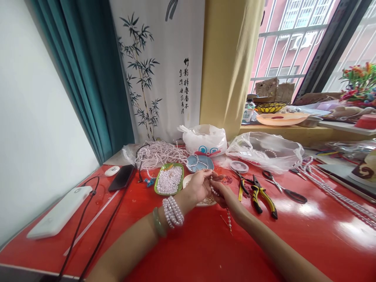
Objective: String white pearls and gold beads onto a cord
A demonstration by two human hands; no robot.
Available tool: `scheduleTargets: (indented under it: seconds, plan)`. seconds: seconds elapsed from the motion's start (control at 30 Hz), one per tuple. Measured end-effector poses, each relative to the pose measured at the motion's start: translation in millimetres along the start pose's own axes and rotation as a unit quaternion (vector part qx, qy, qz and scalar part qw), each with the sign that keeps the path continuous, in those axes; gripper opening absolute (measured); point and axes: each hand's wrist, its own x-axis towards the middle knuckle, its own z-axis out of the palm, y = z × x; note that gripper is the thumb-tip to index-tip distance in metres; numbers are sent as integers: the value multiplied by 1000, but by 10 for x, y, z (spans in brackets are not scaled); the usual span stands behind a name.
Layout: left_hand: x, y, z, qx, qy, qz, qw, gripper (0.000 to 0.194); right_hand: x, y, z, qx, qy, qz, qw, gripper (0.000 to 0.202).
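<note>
My left hand (199, 186), with a pearl bead bracelet (173, 212) and a green bangle (159, 222) on its wrist, is closed around part of a pearl bead strand (214, 190). Close against it, my right hand (225, 194) has its fingers curled on the same strand. The strand's lower end (229, 220) hangs below my right hand. A white dish (205, 203) holding small gold beads lies partly hidden under my hands. To their left, a green tray (169, 179) is full of loose pearl beads. Behind them is a blue dish (201, 162).
Yellow-black pliers (263, 197), smaller pliers (241, 182) and scissors (284, 188) lie at right on the red table (205, 250). Plastic bags (264, 150) and heaped pearl strands (161, 153) stand behind. A phone (121, 177), white power bank (60, 211) and cables are at left.
</note>
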Motion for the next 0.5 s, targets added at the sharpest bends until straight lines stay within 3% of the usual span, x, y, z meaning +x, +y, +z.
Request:
scheduleTargets:
  seconds: [0.5]
  plan:
    - [26, -47, -37, -3, -22, 12, 1000, 14, 43, 34, -39, -12, 11, 8, 1000, 43]
